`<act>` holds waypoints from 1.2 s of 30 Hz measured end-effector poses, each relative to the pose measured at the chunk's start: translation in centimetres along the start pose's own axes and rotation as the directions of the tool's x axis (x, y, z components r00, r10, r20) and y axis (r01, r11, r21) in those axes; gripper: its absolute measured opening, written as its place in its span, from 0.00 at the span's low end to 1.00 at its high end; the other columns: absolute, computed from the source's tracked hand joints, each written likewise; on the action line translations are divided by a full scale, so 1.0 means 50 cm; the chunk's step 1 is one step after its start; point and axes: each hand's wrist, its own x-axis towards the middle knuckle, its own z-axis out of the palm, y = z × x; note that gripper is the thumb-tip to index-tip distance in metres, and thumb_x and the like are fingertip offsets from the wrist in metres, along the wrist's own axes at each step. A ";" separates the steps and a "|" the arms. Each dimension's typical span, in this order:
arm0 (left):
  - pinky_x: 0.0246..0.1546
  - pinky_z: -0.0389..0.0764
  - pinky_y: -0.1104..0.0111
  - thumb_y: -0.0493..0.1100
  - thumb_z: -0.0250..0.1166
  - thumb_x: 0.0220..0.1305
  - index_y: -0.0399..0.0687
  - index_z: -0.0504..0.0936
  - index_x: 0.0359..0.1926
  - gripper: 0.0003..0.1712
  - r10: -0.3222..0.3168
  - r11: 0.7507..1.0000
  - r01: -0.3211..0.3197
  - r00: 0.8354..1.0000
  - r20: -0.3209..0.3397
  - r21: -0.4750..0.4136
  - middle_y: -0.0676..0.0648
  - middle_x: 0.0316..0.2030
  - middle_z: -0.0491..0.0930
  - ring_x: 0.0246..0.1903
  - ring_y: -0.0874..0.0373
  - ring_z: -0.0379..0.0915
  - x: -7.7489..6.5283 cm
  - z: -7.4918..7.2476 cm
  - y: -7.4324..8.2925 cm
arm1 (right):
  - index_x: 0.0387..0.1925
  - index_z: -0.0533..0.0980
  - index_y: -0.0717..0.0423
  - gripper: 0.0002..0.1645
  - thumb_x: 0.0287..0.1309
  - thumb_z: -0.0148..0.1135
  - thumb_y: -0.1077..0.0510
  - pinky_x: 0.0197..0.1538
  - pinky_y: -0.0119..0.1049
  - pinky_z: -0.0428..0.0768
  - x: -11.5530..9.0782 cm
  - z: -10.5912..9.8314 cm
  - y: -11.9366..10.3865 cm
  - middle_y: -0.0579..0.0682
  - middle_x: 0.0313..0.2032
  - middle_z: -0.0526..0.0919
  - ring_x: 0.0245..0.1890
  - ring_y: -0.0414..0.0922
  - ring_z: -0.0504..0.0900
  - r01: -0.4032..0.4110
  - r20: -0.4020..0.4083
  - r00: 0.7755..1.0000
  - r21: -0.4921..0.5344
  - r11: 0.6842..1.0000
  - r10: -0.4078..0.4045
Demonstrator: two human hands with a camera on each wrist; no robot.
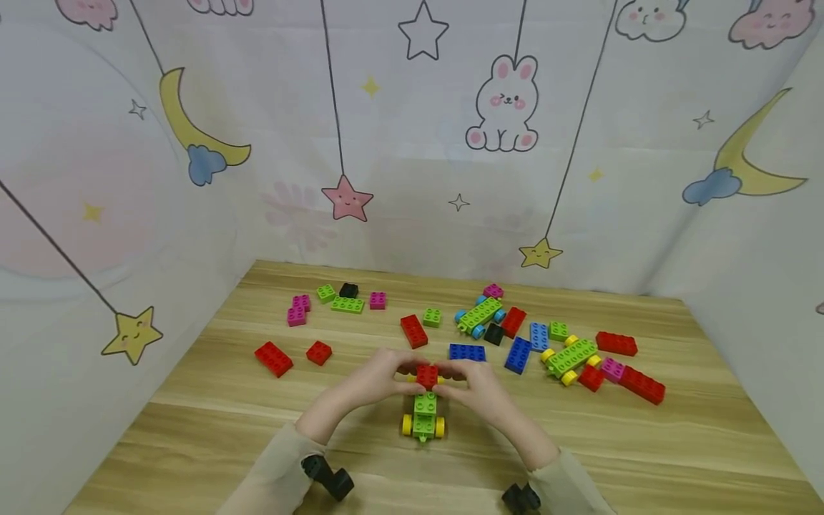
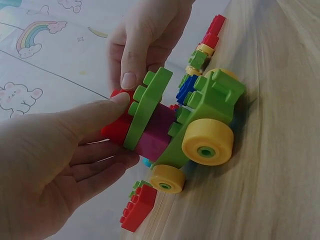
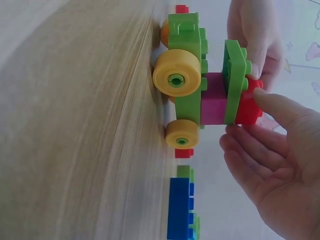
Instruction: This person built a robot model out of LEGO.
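Note:
A toy car stands in front of me. Its green wheeled base (image 1: 425, 428) has yellow wheels (image 2: 207, 141). A magenta brick (image 3: 213, 102) sits on the base's studs, with a flat green piece (image 2: 148, 107) above it. Topmost is a red brick (image 1: 427, 375), placed over the far part of the green piece. My left hand (image 1: 386, 375) holds that red brick from the left, thumb on its near side. From the right, my right hand (image 1: 478, 386) grips the same brick between thumb and fingers.
Two more wheeled bases, one with blue wheels (image 1: 479, 316) and one with yellow wheels (image 1: 571, 359), stand at the right among loose bricks. A blue brick (image 1: 467, 352) lies just beyond my hands. Red bricks (image 1: 273, 358) and several magenta and green ones lie left.

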 end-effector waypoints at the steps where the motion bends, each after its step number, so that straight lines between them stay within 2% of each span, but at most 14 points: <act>1: 0.51 0.82 0.61 0.45 0.69 0.62 0.40 0.81 0.55 0.22 0.004 1.000 -0.004 1.000 0.001 -0.003 0.45 0.49 0.84 0.47 0.53 0.81 0.000 0.001 -0.001 | 0.53 0.80 0.61 0.23 0.61 0.66 0.52 0.52 0.50 0.82 0.000 0.000 0.000 0.58 0.51 0.84 0.50 0.54 0.83 0.001 -0.002 1.000 0.000 1.000 -0.001; 10: 0.51 0.82 0.60 0.44 0.67 0.64 0.41 0.81 0.54 0.19 0.041 0.999 -0.040 0.999 -0.016 0.013 0.44 0.49 0.84 0.47 0.53 0.81 -0.002 0.004 -0.008 | 0.53 0.80 0.61 0.23 0.61 0.66 0.52 0.53 0.50 0.82 -0.001 0.006 -0.003 0.58 0.51 0.84 0.51 0.54 0.83 0.010 -0.019 1.000 0.002 1.000 -0.010; 16: 0.51 0.81 0.58 0.45 0.66 0.65 0.41 0.81 0.55 0.20 0.035 0.999 -0.035 0.999 -0.026 -0.001 0.45 0.50 0.84 0.48 0.52 0.81 -0.012 -0.008 -0.015 | 0.53 0.80 0.61 0.23 0.61 0.66 0.52 0.53 0.51 0.81 0.000 0.010 -0.011 0.57 0.50 0.84 0.51 0.54 0.83 0.025 -0.031 0.999 0.007 1.000 -0.025; 21: 0.53 0.80 0.55 0.44 0.65 0.65 0.38 0.80 0.56 0.21 0.002 1.000 -0.001 0.999 -0.054 0.008 0.43 0.51 0.83 0.50 0.49 0.79 -0.030 -0.034 -0.028 | 0.55 0.78 0.63 0.23 0.62 0.65 0.54 0.53 0.52 0.81 -0.001 0.008 -0.018 0.57 0.50 0.85 0.52 0.55 0.82 0.024 -0.031 0.999 0.001 1.000 -0.024; 24: 0.53 0.80 0.53 0.44 0.66 0.65 0.38 0.79 0.57 0.22 -0.009 0.998 0.013 0.997 -0.078 0.056 0.41 0.51 0.82 0.50 0.47 0.79 -0.041 -0.057 -0.038 | 0.55 0.78 0.65 0.24 0.62 0.65 0.55 0.53 0.53 0.81 -0.004 0.006 -0.016 0.58 0.50 0.84 0.52 0.56 0.82 0.023 -0.033 0.999 0.005 1.000 -0.022; 28: 0.55 0.78 0.51 0.45 0.65 0.65 0.38 0.78 0.59 0.24 -0.065 0.993 0.075 0.993 -0.102 0.093 0.40 0.54 0.81 0.53 0.44 0.78 -0.055 -0.089 -0.050 | 0.55 0.78 0.65 0.24 0.62 0.65 0.55 0.53 0.54 0.81 -0.008 0.005 -0.008 0.59 0.50 0.84 0.52 0.57 0.82 0.005 -0.038 0.999 0.001 1.000 -0.005; 31: 0.58 0.75 0.48 0.46 0.64 0.67 0.37 0.76 0.60 0.25 -0.100 0.991 0.109 0.989 -0.112 0.080 0.38 0.56 0.79 0.56 0.41 0.75 -0.063 -0.107 -0.064 | 0.55 0.78 0.64 0.23 0.62 0.65 0.56 0.51 0.54 0.81 -0.011 0.004 -0.002 0.58 0.50 0.84 0.52 0.56 0.82 -0.004 -0.039 0.999 -0.009 1.000 0.004; 36: 0.60 0.74 0.47 0.45 0.63 0.68 0.35 0.74 0.62 0.27 -0.117 0.989 0.127 0.984 -0.136 0.074 0.36 0.58 0.77 0.58 0.39 0.73 -0.072 -0.124 -0.089 | 0.55 0.78 0.64 0.22 0.62 0.65 0.57 0.51 0.53 0.82 -0.015 0.003 0.001 0.58 0.50 0.85 0.51 0.55 0.83 0.014 -0.030 0.999 -0.031 0.999 -0.015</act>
